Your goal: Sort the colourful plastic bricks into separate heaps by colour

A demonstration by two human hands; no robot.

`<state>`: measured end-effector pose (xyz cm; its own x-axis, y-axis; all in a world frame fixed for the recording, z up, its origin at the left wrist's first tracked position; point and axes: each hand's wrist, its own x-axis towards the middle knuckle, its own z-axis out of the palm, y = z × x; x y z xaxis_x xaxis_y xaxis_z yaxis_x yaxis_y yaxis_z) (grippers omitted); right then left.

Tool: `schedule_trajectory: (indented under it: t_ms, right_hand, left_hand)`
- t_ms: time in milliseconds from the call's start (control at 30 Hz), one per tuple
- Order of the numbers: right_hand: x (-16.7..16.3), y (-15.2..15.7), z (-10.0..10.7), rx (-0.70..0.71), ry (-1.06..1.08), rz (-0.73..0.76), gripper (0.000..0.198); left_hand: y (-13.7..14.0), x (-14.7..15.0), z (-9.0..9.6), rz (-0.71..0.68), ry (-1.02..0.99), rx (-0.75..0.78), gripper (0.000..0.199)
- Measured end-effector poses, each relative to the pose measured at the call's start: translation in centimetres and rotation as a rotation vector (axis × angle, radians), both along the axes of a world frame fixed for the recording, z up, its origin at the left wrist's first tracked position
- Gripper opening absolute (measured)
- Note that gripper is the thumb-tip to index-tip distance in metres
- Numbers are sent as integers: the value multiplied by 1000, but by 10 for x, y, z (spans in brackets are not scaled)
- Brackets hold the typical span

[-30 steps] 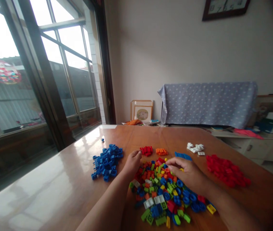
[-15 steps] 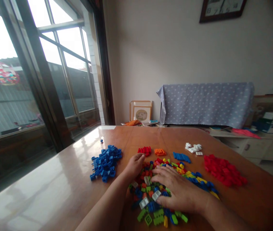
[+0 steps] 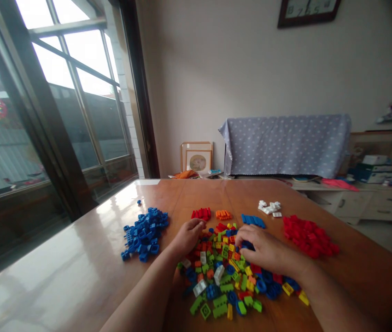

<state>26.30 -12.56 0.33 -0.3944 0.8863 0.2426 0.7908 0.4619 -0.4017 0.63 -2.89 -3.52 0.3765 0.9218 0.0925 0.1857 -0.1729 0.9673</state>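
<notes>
A mixed heap of toy bricks (image 3: 228, 276) in green, yellow, orange, red, blue and white lies in front of me. At its far left edge is my left hand (image 3: 189, 236), closed with its fingers pressed together; anything inside is hidden. My right hand (image 3: 263, 244) reaches over the heap's right side, its fingers and thumb curled round a blue brick (image 3: 247, 245). Just beyond my left hand sits a row of red bricks (image 3: 201, 213), beside a row of orange bricks (image 3: 224, 215). Blue flat bricks (image 3: 253, 221) lie in a row past my right hand.
A blue brick pile (image 3: 146, 233) is to the left, with one small blue piece (image 3: 139, 202) behind it. White bricks (image 3: 269, 207) and a red brick pile (image 3: 309, 235) are at the right. The wooden table (image 3: 78, 258) reaches toward a cloth-covered object (image 3: 285, 145).
My right hand has gone from spread over the heap to curled at its far right side, uncovering the middle bricks. The view has shifted slightly right. My left hand stays by the red row.
</notes>
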Motion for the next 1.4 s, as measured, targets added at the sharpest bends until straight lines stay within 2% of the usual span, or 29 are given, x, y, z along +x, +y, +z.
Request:
schedule_trajectory:
  t_ms: [400,600,767,900,1067,1233,1400]
  right_hand:
    - [43,16,-12,-49,71,-100,23]
    - [44,11,-6,-141,152,-133,27]
    - [44,8,-3,-186,190,-119,25]
    - [45,9,-5,-166,217,-163,26]
    - [45,9,-2,-138,201,-207,21]
    - [46,11,-3,-70,207,-229,19]
    - [47,14,-5,-52,238,-254,19]
  left_hand:
    - [-1,1,5,-69,-26,-35,46]
    - [-5,0,8,-87,27,-18,43]
    - [-7,1,10,-121,-26,-34,42]
    - [-10,4,13,-123,-36,-22,40]
    - [-17,7,16,-216,-25,-23,39]
    - [-26,10,25,-287,44,4,38]
    - [-33,10,34,-306,-3,-37,42]
